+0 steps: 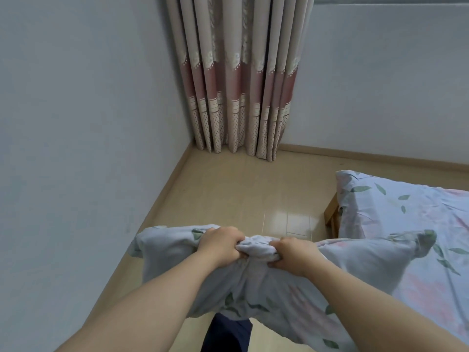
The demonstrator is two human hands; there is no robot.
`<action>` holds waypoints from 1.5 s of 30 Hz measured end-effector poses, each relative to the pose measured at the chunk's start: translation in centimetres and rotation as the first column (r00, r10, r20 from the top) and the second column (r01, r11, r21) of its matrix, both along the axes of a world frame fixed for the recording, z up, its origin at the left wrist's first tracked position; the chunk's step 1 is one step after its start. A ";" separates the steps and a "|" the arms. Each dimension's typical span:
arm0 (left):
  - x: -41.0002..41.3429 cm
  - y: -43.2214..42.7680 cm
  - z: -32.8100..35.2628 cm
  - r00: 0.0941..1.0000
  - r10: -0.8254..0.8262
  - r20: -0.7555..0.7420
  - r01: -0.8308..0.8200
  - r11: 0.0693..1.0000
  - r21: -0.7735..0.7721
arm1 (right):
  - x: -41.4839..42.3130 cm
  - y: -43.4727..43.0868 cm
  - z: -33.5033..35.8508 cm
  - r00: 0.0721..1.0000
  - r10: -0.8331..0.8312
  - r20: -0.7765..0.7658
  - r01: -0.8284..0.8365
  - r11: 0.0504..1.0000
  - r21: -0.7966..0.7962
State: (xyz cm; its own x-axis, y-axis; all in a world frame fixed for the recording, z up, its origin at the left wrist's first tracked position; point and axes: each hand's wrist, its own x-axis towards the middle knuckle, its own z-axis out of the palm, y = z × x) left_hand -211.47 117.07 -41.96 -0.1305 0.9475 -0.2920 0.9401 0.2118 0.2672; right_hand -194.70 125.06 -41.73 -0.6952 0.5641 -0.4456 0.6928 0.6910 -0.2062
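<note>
Both forearms (152, 295) are bare; the trousers (225, 334) are dark navy.

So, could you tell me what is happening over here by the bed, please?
A person is holding a leaf-print pillow up in front of them, next to the bed. The left hand and the right hand both grip the bunched middle of its top edge, close together. The pillow's right end reaches over the bed's matching sheet. A curtain hangs in the corner beyond.
</note>
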 end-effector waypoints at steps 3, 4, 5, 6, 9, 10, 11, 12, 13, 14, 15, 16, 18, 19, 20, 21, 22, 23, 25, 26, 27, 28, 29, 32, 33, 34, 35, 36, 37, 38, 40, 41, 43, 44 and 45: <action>-2.8 6.6 -0.5 0.999 -0.026 0.020 0.026 1.000 0.016 | -2.6 5.9 0.0 0.999 -0.031 0.031 0.031 0.999 0.011; -3.8 8.5 -0.6 0.999 -0.025 0.025 0.025 0.999 0.023 | -3.5 7.7 0.1 0.998 -0.040 0.041 0.039 0.999 0.016; -4.9 10.5 -0.7 0.999 -0.022 0.027 0.021 0.999 0.028 | -4.5 9.5 0.2 0.998 -0.050 0.048 0.049 0.999 0.016; -5.9 12.1 -0.7 0.999 -0.019 0.029 0.018 0.999 0.031 | -5.5 11.1 0.3 0.997 -0.060 0.047 0.060 0.998 0.009; -9.0 17.8 -0.2 0.999 -0.033 0.038 0.032 0.999 0.027 | -8.6 16.3 0.7 0.995 -0.090 0.045 0.089 0.996 0.010; -9.8 19.4 0.2 0.998 -0.038 0.040 0.037 0.999 0.032 | -9.3 17.9 0.9 0.995 -0.093 0.041 0.093 0.996 0.016; -10.6 21.3 0.4 0.998 -0.051 0.037 0.050 0.998 0.037 | -10.0 19.6 0.9 0.994 -0.103 0.034 0.103 0.995 0.020; -11.4 23.3 0.6 0.998 -0.064 0.029 0.062 0.997 0.043 | -10.7 21.5 0.9 0.993 -0.111 0.027 0.110 0.994 0.025; -11.6 23.8 0.9 0.997 -0.073 0.014 0.072 0.996 0.053 | -10.9 22.0 1.2 0.994 -0.107 0.023 0.106 0.994 0.036; -12.3 26.2 0.9 0.996 -0.093 0.008 0.092 0.994 0.066 | -11.4 24.1 1.0 0.992 -0.124 0.012 0.124 0.991 0.041; -12.6 27.4 1.0 0.995 -0.102 0.009 0.101 0.993 0.068 | -11.6 25.2 0.9 0.991 -0.135 0.000 0.135 0.990 0.043; -13.0 29.2 1.1 0.993 -0.119 -0.002 0.119 0.990 0.072 | -12.0 26.8 0.9 0.990 -0.143 -0.009 0.143 0.989 0.047; -13.8 32.9 1.0 0.990 -0.141 -0.012 0.142 0.987 0.074 | -12.5 30.2 0.7 0.987 -0.161 -0.020 0.162 0.986 0.048; -14.0 34.8 0.9 0.988 -0.155 -0.014 0.156 0.985 0.074 | -12.7 31.9 0.5 0.986 -0.166 -0.023 0.167 0.985 0.050; -14.2 36.7 0.8 0.986 -0.168 -0.023 0.169 0.983 0.073 | -12.8 33.6 0.3 0.986 -0.169 -0.019 0.169 0.984 0.055; -14.2 38.5 0.6 0.985 -0.174 -0.023 0.175 0.982 0.065 | -12.8 35.4 0.0 0.983 -0.182 -0.017 0.183 0.982 0.048; -14.1 41.3 0.4 0.983 -0.183 -0.025 0.184 0.981 0.060 | -12.6 37.9 -0.2 0.981 -0.194 -0.012 0.194 0.980 0.044; -14.1 42.8 0.4 0.982 -0.188 -0.025 0.189 0.981 0.050 | -12.6 39.3 -0.3 0.980 -0.197 -0.005 0.197 0.980 0.038; -13.6 47.2 0.3 0.978 -0.208 -0.021 0.209 0.977 0.032 | -12.2 43.3 -0.5 0.977 -0.212 0.003 0.212 0.977 0.027; -13.2 49.2 0.2 0.976 -0.218 -0.020 0.219 0.976 0.020 | -11.8 45.2 -0.5 0.976 -0.215 0.011 0.215 0.976 0.022; -12.8 51.6 0.2 0.974 -0.224 -0.014 0.225 0.974 0.009 | -11.4 47.3 -0.4 0.975 -0.222 0.014 0.221 0.975 0.017; -12.3 54.0 0.4 0.973 -0.232 -0.011 0.232 0.973 0.001 | -10.9 49.6 -0.2 0.973 -0.228 0.020 0.228 0.974 0.010; -11.8 56.2 0.5 0.969 -0.245 -0.011 0.245 0.970 -0.004 | -10.4 51.6 -0.1 0.972 -0.235 0.021 0.235 0.972 0.003; -9.9 63.4 1.1 0.960 -0.278 -0.019 0.278 0.960 0.025 | -8.4 58.4 0.7 0.962 -0.271 0.021 0.271 0.963 -0.002; -9.5 65.1 1.3 0.957 -0.289 -0.027 0.289 0.956 0.039 | -8.0 60.0 1.0 0.960 -0.277 0.024 0.277 0.961 0.004; -9.0 66.5 1.8 0.953 -0.300 -0.036 0.302 0.952 0.046 | -7.7 61.4 1.4 0.958 -0.283 0.035 0.283 0.959 0.007; -8.4 68.7 1.9 0.949 -0.314 -0.029 0.315 0.948 0.054 | -7.1 63.3 1.7 0.953 -0.300 0.044 0.301 0.954 0.004; -7.8 70.6 1.9 0.944 -0.329 -0.025 0.330 0.942 0.055 | -6.6 65.0 1.9 0.948 -0.314 0.055 0.315 0.949 -0.003; -7.3 72.5 2.0 0.938 -0.345 -0.026 0.346 0.936 0.062 | -6.2 66.6 2.1 0.942 -0.330 0.067 0.332 0.943 -0.011; -6.8 74.3 2.0 0.934 -0.358 -0.023 0.358 0.931 0.070 | -5.7 68.2 2.2 0.935 -0.347 0.076 0.349 0.937 -0.015; -5.6 78.7 1.8 0.920 -0.392 -0.009 0.392 0.917 0.080 | -4.3 71.7 2.1 0.922 -0.382 0.060 0.383 0.924 -0.004; -5.0 80.6 1.8 0.913 -0.408 -0.009 0.407 0.910 0.076 | -3.6 73.2 2.0 0.915 -0.399 0.054 0.400 0.917 0.009; -3.5 85.3 1.5 0.894 -0.448 0.007 0.447 0.892 0.060 | -1.9 76.7 1.5 0.890 -0.453 0.050 0.452 0.892 0.027; -2.8 87.1 1.4 0.885 -0.465 0.009 0.464 0.884 0.046 | -1.2 78.0 1.3 0.876 -0.479 0.055 0.478 0.878 0.028; -1.8 90.0 1.1 0.872 -0.489 0.018 0.489 0.872 0.033 | -0.3 80.3 1.1 0.854 -0.516 0.063 0.516 0.856 0.029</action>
